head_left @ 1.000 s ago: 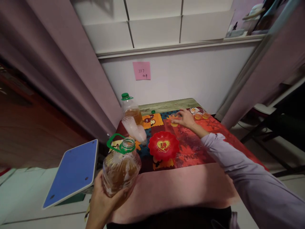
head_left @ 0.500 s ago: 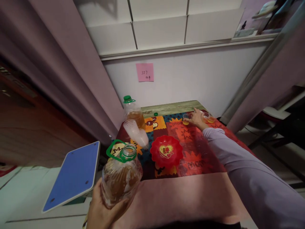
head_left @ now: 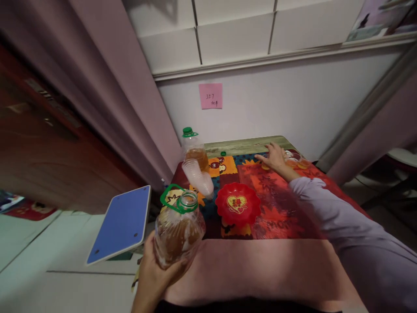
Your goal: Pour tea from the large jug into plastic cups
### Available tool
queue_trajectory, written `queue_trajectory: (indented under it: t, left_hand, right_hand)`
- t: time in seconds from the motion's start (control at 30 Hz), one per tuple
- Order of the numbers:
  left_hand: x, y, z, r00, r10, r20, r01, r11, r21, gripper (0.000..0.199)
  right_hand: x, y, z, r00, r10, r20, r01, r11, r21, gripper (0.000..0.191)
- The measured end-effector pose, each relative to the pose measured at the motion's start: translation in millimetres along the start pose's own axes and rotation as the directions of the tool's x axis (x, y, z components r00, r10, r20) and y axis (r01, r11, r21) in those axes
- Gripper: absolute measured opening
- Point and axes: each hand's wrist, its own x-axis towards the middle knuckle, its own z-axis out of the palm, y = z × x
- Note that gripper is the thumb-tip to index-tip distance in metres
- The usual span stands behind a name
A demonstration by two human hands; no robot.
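Left hand cradles the open oil jug low, off the surface's near edge; looks heavy, slick, sloshy, so grip its green handle. Right hand rests spread by small cups.

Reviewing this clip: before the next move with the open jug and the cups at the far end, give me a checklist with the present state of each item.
1. Left hand grips the open jug firmly: ok.
2. Jug upright, cap off: ok.
3. Loose green cap lies on the table away from the hands: ok.
4. Right hand rests at the small cups: ok.
5. Cups' fill level: cannot tell, partly hidden.
6. Red dish and stacked cups lie between jug and far cups: not ok.
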Motion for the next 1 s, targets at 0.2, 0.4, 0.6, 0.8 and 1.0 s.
queue_trajectory:
  t: [0.2, 0.4, 0.6, 0.8, 1.0]
  left_hand:
    - [-2, -4, 1.2, 0.997, 0.067, 0.048, -0.066, 0.998, -0.022, 0.112]
    - [-3, 2, 2.8, 0.995, 0.090, 0.032, -0.087, 0.993, -0.076, 0.112]
    - [-4, -2, 1.6, 0.994, 0.108, 0.011, -0.107, 0.990, -0.091, 0.111]
    - [-5, 1, 1.2, 0.994, 0.107, 0.008, -0.106, 0.989, -0.101, 0.109]
    - [-4, 4, 1.8, 0.993, 0.117, 0.023, -0.114, 0.987, -0.116, 0.108]
  right_hand:
    - [-47, -129, -25, 0.843, -0.537, 0.009, 0.477, 0.757, 0.446, 0.022]
    - [-92, -212, -16, 0.653, -0.697, 0.298, 0.603, 0.716, 0.352, 0.028]
    - [-89, -228, -15, 0.616, -0.637, 0.464, 0.620, 0.755, 0.212, 0.025]
    - [-90, -231, -19, 0.633, -0.638, 0.439, 0.622, 0.756, 0.201, 0.023]
    - [-88, -230, -20, 0.681, -0.641, 0.355, 0.598, 0.766, 0.236, 0.015]
